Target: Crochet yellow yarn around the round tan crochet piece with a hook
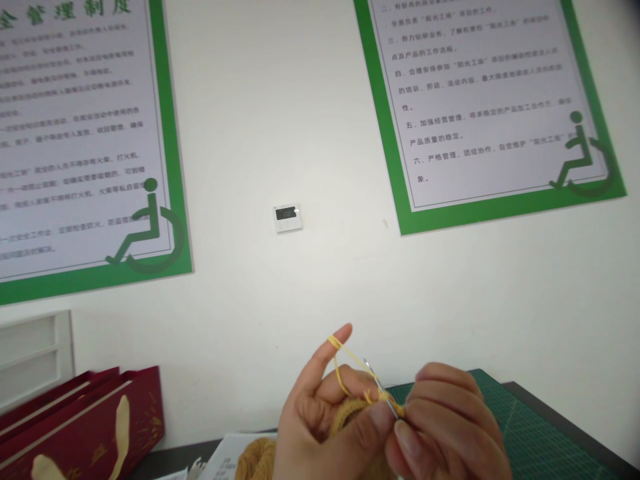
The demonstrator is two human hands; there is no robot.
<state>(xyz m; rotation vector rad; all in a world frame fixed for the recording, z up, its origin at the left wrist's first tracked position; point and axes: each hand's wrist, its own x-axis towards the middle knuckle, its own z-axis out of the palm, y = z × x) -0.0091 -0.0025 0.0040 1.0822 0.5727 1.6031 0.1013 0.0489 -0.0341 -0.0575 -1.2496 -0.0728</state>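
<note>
The right hand [450, 420] pinches a slim silver metal crochet hook [381, 387] between thumb and fingers, its tip slanting up and leftward. The left hand [310, 427] pinches a mustard-yellow crocheted yarn piece [345, 412] under its thumb, index finger raised and wrapped by a thin yellow yarn strand [356, 355] that runs down to the hook.

Both hands are held up at the near edge of the dark worktop [167, 459]. Rightward, a green gridded cutting mat [530, 420] stretches toward the worktop's right edge; leftward, a fuzzy tan yarn ball [257, 460] sits just beside the left wrist, near white printed papers [223, 453]. Dark red paper bags with cream ribbon handles [123, 427] stand toward the worktop's left end. Beyond the far edge rises a white wall [300, 287].

The piece looks small, curved and textured, with a looser yellow loop by the hook. The left thumb and fingers cover much of it, the right fingers hide the hook's handle, and the frame cuts off the ball's lower part.
</note>
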